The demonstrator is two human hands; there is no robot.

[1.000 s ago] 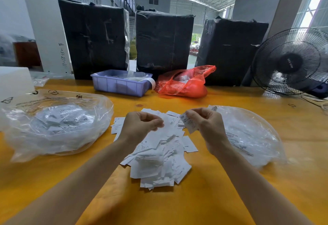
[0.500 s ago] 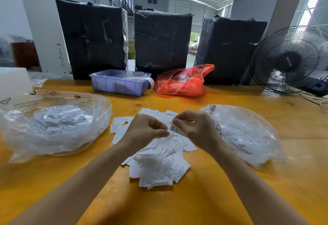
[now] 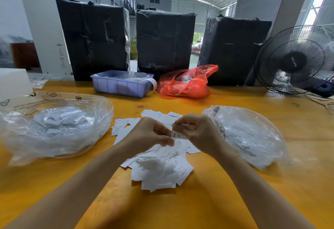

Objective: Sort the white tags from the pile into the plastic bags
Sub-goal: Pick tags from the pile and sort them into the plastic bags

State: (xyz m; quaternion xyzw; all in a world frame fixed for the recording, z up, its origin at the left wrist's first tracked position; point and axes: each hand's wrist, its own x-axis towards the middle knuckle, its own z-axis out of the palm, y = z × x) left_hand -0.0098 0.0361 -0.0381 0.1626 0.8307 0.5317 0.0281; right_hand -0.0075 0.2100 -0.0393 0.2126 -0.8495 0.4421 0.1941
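Observation:
A loose pile of white tags [image 3: 159, 167] lies on the yellow table [image 3: 207, 201] in front of me. My right hand [image 3: 200, 134] pinches one white tag [image 3: 178, 135] marked XS just above the pile. My left hand [image 3: 150, 134] is curled beside it, its fingertips at the tag's left edge; whether it grips that tag or another I cannot tell. A clear plastic bag [image 3: 54, 127] on the left holds several tags. Another clear plastic bag [image 3: 249, 134] lies on the right, close behind my right hand.
A purple bin [image 3: 121, 86] and a red plastic bag [image 3: 186, 84] sit at the back of the table. Three black wrapped boxes [image 3: 164, 40] stand behind them. A black fan [image 3: 296, 60] stands at the right. A white box [image 3: 12, 82] is at the far left.
My hands have come together over the pile. The right hand has lowered its tag and turned it so the XS print shows; the left hand's fingertips now meet it.

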